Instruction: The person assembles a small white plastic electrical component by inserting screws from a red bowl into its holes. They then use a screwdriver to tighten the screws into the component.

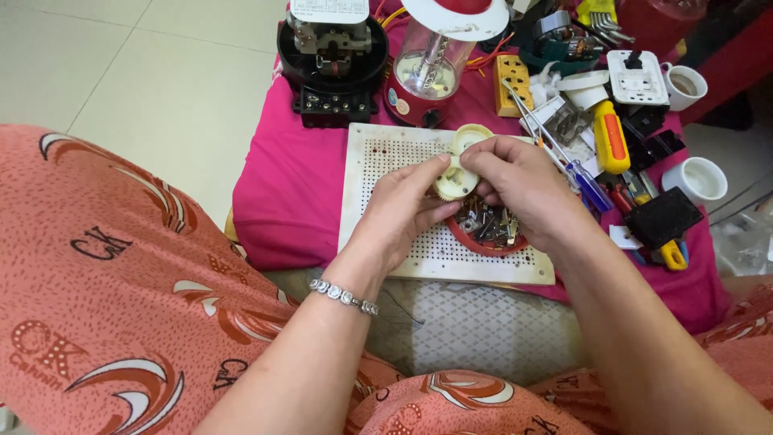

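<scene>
You hold a cream-coloured toothed plastic gear [456, 182] with both hands at the centre of the frame.

Your left hand [403, 211] pinches the gear's lower rim between thumb and fingers; your right hand [519, 184] presses down on its top edge with curled fingers. It sits above the red round dish of metal screws [488, 229] on the white perforated board [386, 157]. Keep it over the dish, grip light, teeth unpressed, so loose parts drop safely.
</scene>
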